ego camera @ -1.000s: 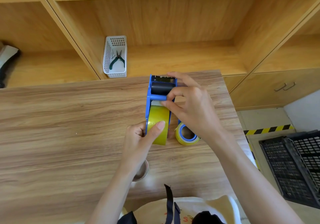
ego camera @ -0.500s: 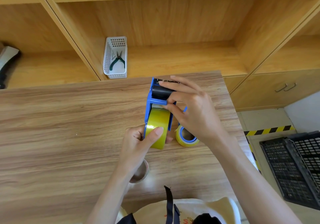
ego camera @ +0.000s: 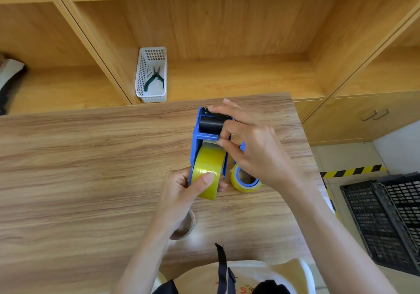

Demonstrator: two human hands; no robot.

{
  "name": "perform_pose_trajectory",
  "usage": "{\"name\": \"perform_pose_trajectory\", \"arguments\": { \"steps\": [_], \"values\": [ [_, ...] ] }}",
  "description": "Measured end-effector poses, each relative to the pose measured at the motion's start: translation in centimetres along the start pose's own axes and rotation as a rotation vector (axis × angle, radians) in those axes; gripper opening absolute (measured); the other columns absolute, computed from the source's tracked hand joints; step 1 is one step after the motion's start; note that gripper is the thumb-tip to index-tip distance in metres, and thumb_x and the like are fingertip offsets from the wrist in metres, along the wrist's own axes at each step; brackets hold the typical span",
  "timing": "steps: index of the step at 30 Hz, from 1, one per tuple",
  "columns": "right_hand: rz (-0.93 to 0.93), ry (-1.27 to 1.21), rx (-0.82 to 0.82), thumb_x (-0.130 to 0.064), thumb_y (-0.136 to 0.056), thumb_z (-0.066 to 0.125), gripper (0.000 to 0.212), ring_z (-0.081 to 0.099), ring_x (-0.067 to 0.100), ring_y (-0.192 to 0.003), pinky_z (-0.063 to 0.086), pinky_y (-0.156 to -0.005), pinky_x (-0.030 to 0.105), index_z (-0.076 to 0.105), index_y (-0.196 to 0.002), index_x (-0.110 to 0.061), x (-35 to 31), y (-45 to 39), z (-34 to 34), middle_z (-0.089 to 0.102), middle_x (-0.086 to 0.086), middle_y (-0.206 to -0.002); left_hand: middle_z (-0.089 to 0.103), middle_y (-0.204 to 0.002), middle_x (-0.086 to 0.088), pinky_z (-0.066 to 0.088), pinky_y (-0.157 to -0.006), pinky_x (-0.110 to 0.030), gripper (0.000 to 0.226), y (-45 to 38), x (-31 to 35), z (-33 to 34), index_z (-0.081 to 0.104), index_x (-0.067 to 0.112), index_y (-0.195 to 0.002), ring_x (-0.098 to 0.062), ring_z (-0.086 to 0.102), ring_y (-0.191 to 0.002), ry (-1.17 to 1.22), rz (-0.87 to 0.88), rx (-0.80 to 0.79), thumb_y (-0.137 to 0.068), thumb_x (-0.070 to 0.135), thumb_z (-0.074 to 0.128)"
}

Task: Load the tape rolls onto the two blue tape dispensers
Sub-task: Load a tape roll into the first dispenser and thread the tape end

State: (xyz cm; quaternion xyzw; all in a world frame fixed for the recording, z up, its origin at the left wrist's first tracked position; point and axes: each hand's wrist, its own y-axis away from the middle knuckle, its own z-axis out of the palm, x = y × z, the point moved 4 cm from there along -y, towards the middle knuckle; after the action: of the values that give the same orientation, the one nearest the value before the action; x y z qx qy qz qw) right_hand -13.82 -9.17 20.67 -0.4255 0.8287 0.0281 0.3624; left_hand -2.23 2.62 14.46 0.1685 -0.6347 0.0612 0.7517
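A blue tape dispenser with a black roller stands near the table's far right part. A yellow tape roll sits in its frame. My left hand grips the dispenser's near end, thumb pressed on the roll. My right hand pinches the tape's loose end by the roller, with fingers resting on the dispenser's front. A second yellow roll on a blue hub lies flat just to the right, partly hidden by my right hand. Another tape roll lies under my left wrist.
A wooden table ends at right near x 1300. On the shelf behind it stands a white basket with pliers. Black crates sit on the floor at right, beside striped floor tape. Cabinet doors with handles are at far right.
My right hand's fingers have shifted forward over the roller and the dispenser's front edge. The dispenser and roll tilted slightly. My left hand keeps its hold.
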Motion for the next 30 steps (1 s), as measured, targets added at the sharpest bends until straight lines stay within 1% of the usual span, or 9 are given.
{"name": "perform_pose_trajectory", "arguments": {
  "steps": [3, 5, 9, 11, 15, 19, 23, 27, 30],
  "values": [
    [-0.022, 0.017, 0.020, -0.010, -0.093, 0.063, 0.023, 0.030, 0.001, -0.147, 0.047, -0.053, 0.025, 0.049, -0.076, -0.018, -0.1, 0.1, 0.0, 0.053, -0.015, -0.143, 0.079, -0.076, -0.009, 0.057, -0.063, -0.026, 0.047, 0.1, 0.2, 0.1, 0.080, 0.013, -0.079, -0.020, 0.076, -0.073, 0.017, 0.001, -0.018, -0.072, 0.059, 0.073],
    [-0.033, 0.028, 0.034, -0.010, -0.093, 0.064, 0.025, 0.032, 0.002, -0.146, 0.045, -0.053, 0.022, 0.048, -0.075, -0.019, 0.0, 0.1, -0.1, 0.055, -0.015, -0.141, 0.079, -0.077, -0.008, 0.057, -0.063, -0.025, 0.046, 0.1, 0.2, 0.2, 0.080, 0.013, -0.079, -0.020, 0.076, -0.073, 0.028, -0.003, -0.028, -0.072, 0.058, 0.073],
    [-0.038, 0.052, 0.049, -0.009, -0.091, 0.066, 0.025, 0.036, 0.005, -0.145, 0.055, -0.061, 0.034, 0.049, -0.075, -0.019, -0.1, 0.2, -0.1, 0.058, -0.014, -0.138, 0.079, -0.079, -0.008, 0.058, -0.065, -0.026, 0.045, 0.0, 0.3, 0.0, 0.080, 0.014, -0.081, -0.021, 0.076, -0.075, 0.030, -0.017, -0.056, -0.072, 0.058, 0.075],
    [-0.037, 0.052, 0.058, -0.008, -0.089, 0.068, 0.022, 0.039, 0.007, -0.144, 0.057, -0.068, 0.036, 0.052, -0.075, -0.016, -0.1, 0.2, -0.1, 0.060, -0.013, -0.137, 0.080, -0.080, -0.008, 0.058, -0.065, -0.026, 0.043, 0.0, 0.4, -0.1, 0.080, 0.016, -0.084, -0.021, 0.077, -0.076, 0.018, -0.018, -0.075, -0.072, 0.056, 0.075],
    [-0.029, 0.050, 0.072, -0.009, -0.089, 0.068, 0.018, 0.041, 0.007, -0.142, 0.057, -0.073, 0.034, 0.056, -0.077, -0.014, 0.0, 0.2, 0.1, 0.061, -0.012, -0.136, 0.079, -0.079, -0.007, 0.058, -0.065, -0.025, 0.040, 0.0, 0.3, -0.2, 0.079, 0.015, -0.085, -0.020, 0.077, -0.076, 0.015, -0.016, -0.074, -0.074, 0.052, 0.075],
    [-0.029, 0.064, 0.091, -0.010, -0.090, 0.067, 0.016, 0.041, 0.007, -0.142, 0.055, -0.064, 0.029, 0.056, -0.078, -0.013, 0.0, 0.4, 0.0, 0.061, -0.011, -0.136, 0.078, -0.071, -0.009, 0.057, -0.062, -0.026, 0.029, 0.0, 0.0, 0.1, 0.077, 0.011, -0.076, -0.020, 0.075, -0.070, -0.013, -0.007, 0.010, -0.078, 0.039, 0.069],
    [-0.051, 0.112, 0.091, -0.011, -0.090, 0.065, 0.015, 0.045, 0.006, -0.139, 0.057, -0.064, 0.035, 0.057, -0.078, -0.015, -0.2, 0.5, 0.0, 0.058, -0.012, -0.139, 0.076, -0.066, -0.010, 0.057, -0.060, -0.028, 0.035, 0.1, -0.5, 0.4, 0.075, 0.009, -0.074, -0.021, 0.074, -0.065, -0.018, 0.002, 0.074, -0.080, 0.041, 0.064],
    [-0.056, 0.121, 0.098, -0.012, -0.089, 0.066, 0.017, 0.049, 0.006, -0.135, 0.056, -0.063, 0.031, 0.057, -0.076, -0.015, -0.3, 0.5, 0.1, 0.061, -0.013, -0.135, 0.075, -0.065, -0.011, 0.056, -0.061, -0.025, 0.040, 0.2, -0.5, 0.5, 0.072, 0.004, -0.075, -0.020, 0.073, -0.063, 0.004, -0.039, 0.051, -0.080, 0.042, 0.063],
    [-0.058, 0.102, 0.114, -0.012, -0.089, 0.066, 0.016, 0.050, 0.006, -0.132, 0.053, -0.074, 0.025, 0.058, -0.075, -0.013, -0.5, 0.5, 0.1, 0.063, -0.013, -0.131, 0.073, -0.065, -0.012, 0.055, -0.067, -0.026, 0.049, 0.0, -0.2, 0.5, 0.071, 0.001, -0.071, -0.022, 0.071, -0.066, -0.004, -0.090, -0.023, -0.083, 0.048, 0.058]
  ]
}}
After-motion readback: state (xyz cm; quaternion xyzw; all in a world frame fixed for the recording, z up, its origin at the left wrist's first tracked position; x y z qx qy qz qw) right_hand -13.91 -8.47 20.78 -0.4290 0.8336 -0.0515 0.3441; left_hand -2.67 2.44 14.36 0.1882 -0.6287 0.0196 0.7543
